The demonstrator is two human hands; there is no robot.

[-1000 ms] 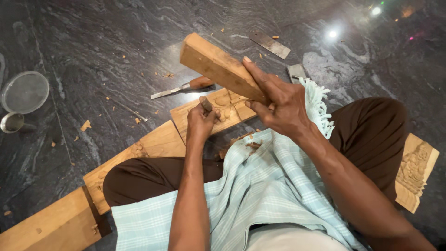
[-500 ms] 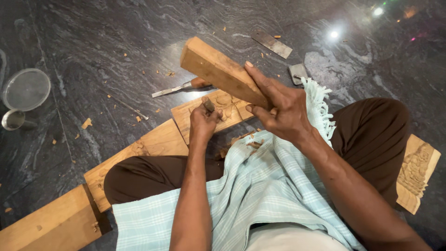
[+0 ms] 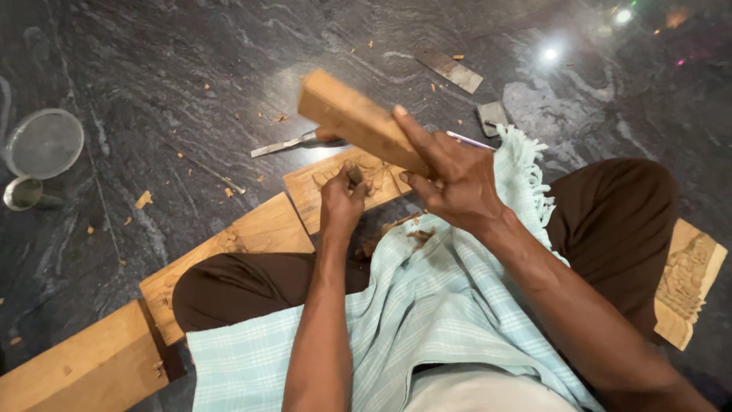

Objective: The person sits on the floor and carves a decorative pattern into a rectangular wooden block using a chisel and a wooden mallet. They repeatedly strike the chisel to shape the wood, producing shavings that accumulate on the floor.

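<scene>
My right hand [image 3: 451, 177] grips a thick wooden block [image 3: 354, 120] like a mallet, raised just above my left hand. My left hand [image 3: 341, 204] is closed around a small chisel [image 3: 354, 175] whose tip rests on a flat wooden panel [image 3: 335, 185] with carved lines. The panel lies on the dark floor in front of my crossed legs. A light blue checked cloth [image 3: 427, 305] covers my lap, with wood chips on it.
A second chisel [image 3: 293, 142] with a wooden handle lies on the stone floor beyond the panel. Long planks [image 3: 229, 244] run to the lower left. A carved wood piece [image 3: 686, 278] sits at right. A round sieve [image 3: 44, 142] and metal cup [image 3: 24, 192] stand at left.
The wooden block has swung down slightly toward the chisel head. My left hand has stayed on the chisel at the panel.
</scene>
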